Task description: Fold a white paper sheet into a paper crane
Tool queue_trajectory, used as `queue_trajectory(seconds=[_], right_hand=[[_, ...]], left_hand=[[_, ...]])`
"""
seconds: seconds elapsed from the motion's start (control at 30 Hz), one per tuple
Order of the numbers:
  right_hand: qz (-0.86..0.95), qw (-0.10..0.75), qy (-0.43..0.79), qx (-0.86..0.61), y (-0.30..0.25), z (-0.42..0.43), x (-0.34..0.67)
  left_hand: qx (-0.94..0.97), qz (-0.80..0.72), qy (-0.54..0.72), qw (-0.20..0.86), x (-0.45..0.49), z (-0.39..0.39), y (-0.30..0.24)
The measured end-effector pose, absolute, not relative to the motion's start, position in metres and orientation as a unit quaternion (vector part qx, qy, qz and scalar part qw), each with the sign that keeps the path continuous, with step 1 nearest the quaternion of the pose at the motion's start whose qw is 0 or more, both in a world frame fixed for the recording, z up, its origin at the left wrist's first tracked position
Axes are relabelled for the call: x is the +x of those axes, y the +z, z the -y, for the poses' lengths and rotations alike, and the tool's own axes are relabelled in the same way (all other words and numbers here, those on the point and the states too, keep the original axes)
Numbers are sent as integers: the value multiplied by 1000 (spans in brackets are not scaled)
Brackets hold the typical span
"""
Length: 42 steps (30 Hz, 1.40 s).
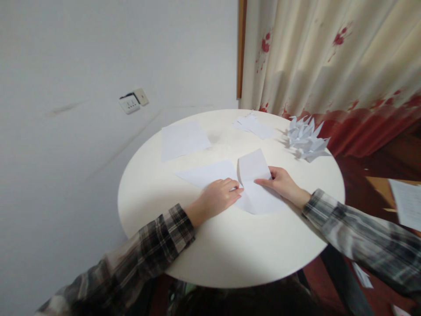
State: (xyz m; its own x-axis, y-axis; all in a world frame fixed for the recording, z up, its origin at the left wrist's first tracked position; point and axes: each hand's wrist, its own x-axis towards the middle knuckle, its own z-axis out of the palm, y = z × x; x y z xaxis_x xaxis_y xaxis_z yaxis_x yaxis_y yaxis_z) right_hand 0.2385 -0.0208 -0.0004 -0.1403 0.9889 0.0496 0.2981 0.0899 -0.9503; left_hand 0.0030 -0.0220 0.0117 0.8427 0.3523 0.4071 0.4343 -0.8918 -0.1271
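Observation:
A white sheet of paper (253,184) lies near the middle of the round cream table (230,245), partly folded, with one flap (254,164) raised. My left hand (219,196) presses flat on the sheet's left part, fingers together and pointing right. My right hand (279,182) rests on the sheet's right side, its fingers curled against the raised flap's edge. Both arms wear plaid sleeves.
Another white sheet (182,139) lies at the table's far left. Flat folded papers (253,125) sit at the back, and a heap of folded paper cranes (305,137) at the far right. A wall socket (133,102) is on the left wall, a curtain (329,57) behind. Paper (408,202) lies on a surface at right.

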Motion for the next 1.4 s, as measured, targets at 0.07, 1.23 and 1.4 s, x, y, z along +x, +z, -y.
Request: queue_trajectory(seconds=[0.07,1.23,1.4], right_hand=[[614,404,443,-514,-1,21,238],[625,392,432,-519,7,30,237],[645,372,388,-544,9,32,236]], left_hand=[[-952,206,-197,108,3,22,11],[-948,219,-202,113,1,22,8],[-949,226,-202,91,-1,21,10]])
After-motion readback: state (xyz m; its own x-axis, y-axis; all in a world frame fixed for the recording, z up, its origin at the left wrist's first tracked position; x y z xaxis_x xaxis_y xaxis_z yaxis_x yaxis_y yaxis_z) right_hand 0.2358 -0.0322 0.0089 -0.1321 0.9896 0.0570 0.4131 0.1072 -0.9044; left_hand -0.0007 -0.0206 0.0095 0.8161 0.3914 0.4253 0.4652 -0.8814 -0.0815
